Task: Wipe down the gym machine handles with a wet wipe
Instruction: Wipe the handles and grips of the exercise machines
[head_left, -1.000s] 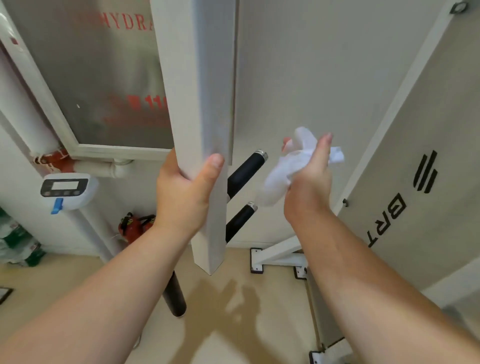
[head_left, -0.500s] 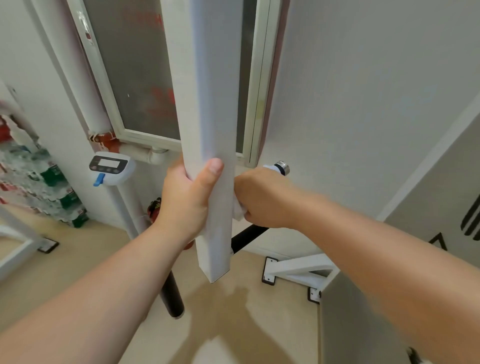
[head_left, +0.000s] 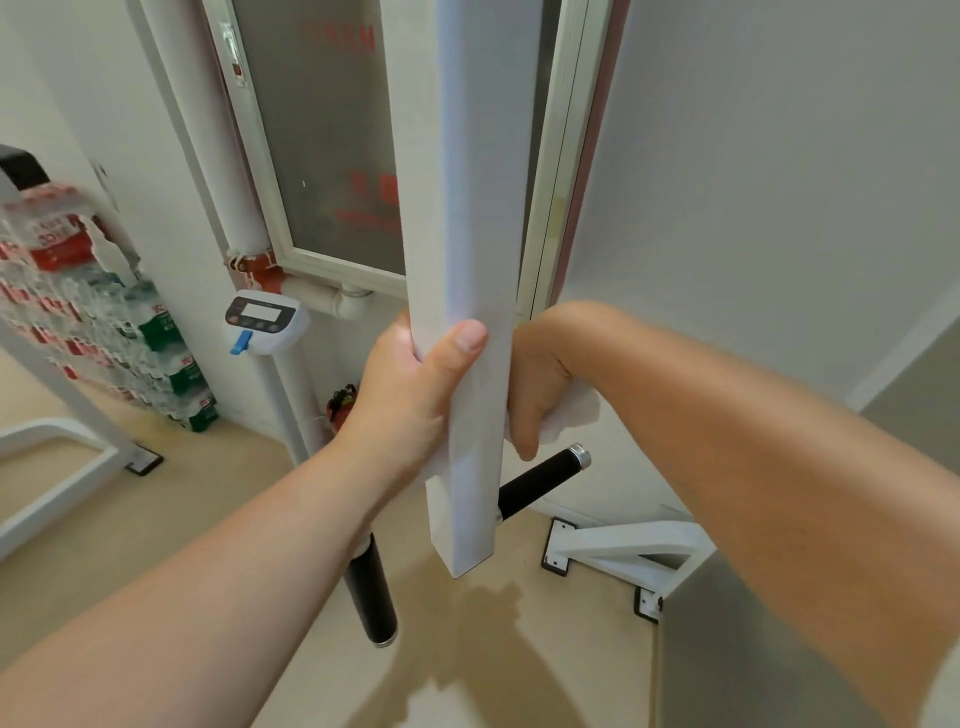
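A white square machine arm (head_left: 475, 260) hangs down the middle of the view. My left hand (head_left: 415, 395) grips it from the left, thumb across its front face. My right hand (head_left: 540, 379) is closed around the white wet wipe (head_left: 571, 415) just right of the arm, wrapped on an upper handle that the hand and wipe hide. Below it a black handle (head_left: 540, 480) with a chrome end cap sticks out to the right. Another black handle (head_left: 371, 603) points down on the left, under my left forearm.
A white machine foot bracket (head_left: 623, 545) is bolted to the beige floor at the right. A scale post with a display (head_left: 260, 319) stands left of the arm. Stacked water bottle packs (head_left: 104, 332) and a white frame (head_left: 57, 467) fill the left side. A red extinguisher (head_left: 340, 405) sits by the wall.
My right hand brought the wipe down from open air onto the upper handle and slid along it. The view shifted left. My left hand kept its grip on the arm.
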